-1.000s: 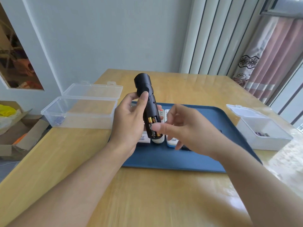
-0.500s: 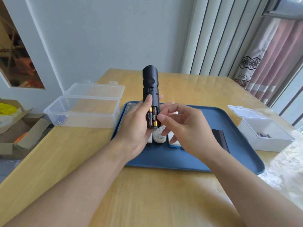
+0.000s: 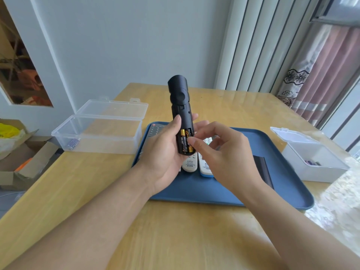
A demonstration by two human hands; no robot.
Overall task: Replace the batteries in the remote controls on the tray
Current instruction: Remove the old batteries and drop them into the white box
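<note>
My left hand (image 3: 163, 152) grips a black cylindrical remote (image 3: 180, 106), held upright above the blue tray (image 3: 288, 193). Its battery bay is uncovered and shows two black-and-gold batteries (image 3: 185, 140) side by side. My right hand (image 3: 220, 152) is at the bay, with its thumb tip touching the right battery and the fingers curled; it holds nothing that I can see. Two white remotes (image 3: 190, 164) lie on the tray under my hands, a dark remote (image 3: 153, 131) lies at the tray's left, and a black battery cover (image 3: 263, 168) lies to the right.
An open clear plastic box (image 3: 97, 133) with a purple battery (image 3: 72, 143) stands left of the tray. An open white box (image 3: 315, 164) holding a few batteries sits at the right. A cardboard box (image 3: 17, 162) is on the floor beyond the wooden table's left edge.
My left hand has turned the black remote upright and raised it slightly. My right hand has closed in on the battery bay, thumb now on the right battery.
</note>
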